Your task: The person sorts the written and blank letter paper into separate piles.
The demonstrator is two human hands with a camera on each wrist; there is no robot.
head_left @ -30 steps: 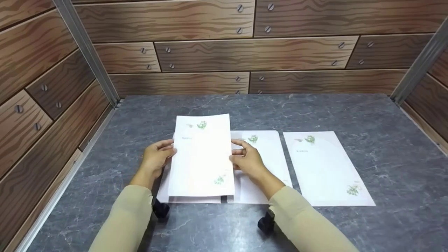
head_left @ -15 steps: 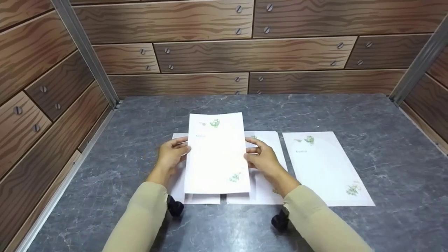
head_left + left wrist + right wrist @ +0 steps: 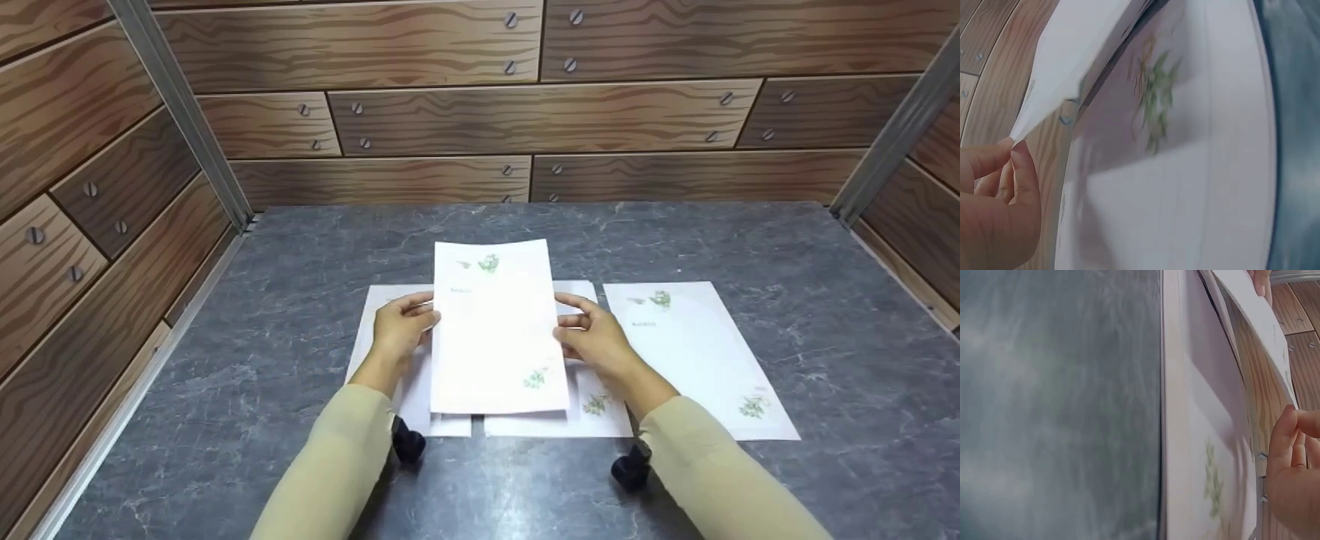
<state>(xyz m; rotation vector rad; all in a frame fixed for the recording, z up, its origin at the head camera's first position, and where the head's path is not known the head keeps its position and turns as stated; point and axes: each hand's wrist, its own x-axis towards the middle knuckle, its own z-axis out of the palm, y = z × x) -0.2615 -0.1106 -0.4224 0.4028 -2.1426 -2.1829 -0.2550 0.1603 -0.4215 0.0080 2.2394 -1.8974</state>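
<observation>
Sheet [image 3: 496, 337] pinched at both side edges by your fingers [image 3: 1027, 177], hold it level and clear of the papers [image 3: 585, 421] below.

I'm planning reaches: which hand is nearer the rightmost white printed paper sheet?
Right. The right hand, pinching a raised white paper sheet, is just left of the rightmost sheet; the left hand is farther left, across the raised sheet.

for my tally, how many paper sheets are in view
4: held sheet raised over the table; left sheet, middle sheet and right sheet lying on it; more may be hidden.
</observation>
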